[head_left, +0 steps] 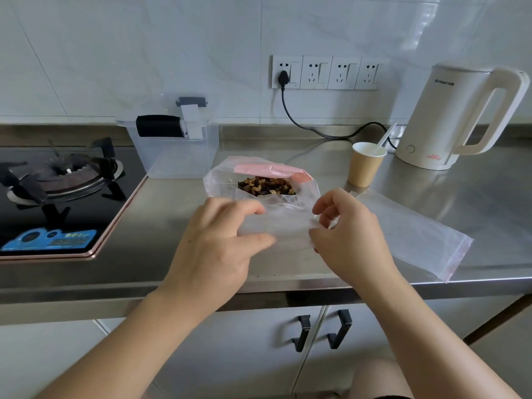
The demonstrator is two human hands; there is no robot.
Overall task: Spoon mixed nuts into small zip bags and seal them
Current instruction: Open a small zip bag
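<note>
Hands at the counter's (pixel 172 203) front edge: left hand (pixel 218 243) and right hand (pixel 345 237) each pinch a small clear zip bag (pixel 283 226) between thumb and curled fingers. Just behind it — open bag of mixed nuts (pixel 266 185). Paper cup (pixel 364 162) with spoon (pixel 384 139) toward the back edge; another flat zip bag (pixel 426 237) lies right.
</note>
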